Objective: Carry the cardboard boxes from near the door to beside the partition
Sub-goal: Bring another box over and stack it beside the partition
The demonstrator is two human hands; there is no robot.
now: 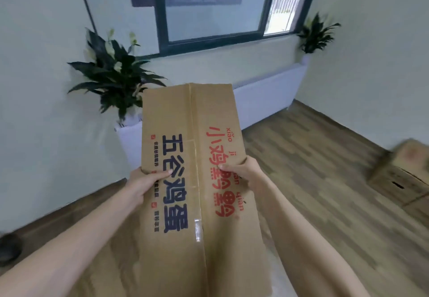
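Left hand (145,182) and right hand (241,172) clamp box (197,162) sides, thumbs on top, so it stays level for carry. Box up off floor (313,180). More boxes (404,176) on floor at right. Plant (116,74), window (216,11) beyond.

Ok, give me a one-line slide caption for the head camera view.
Both hands, left and right, carry a printed cardboard box toward a potted plant.

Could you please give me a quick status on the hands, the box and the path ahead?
Left hand and right hand both gripping the box, held off the floor. Second box on the floor at right. Plant ahead left.
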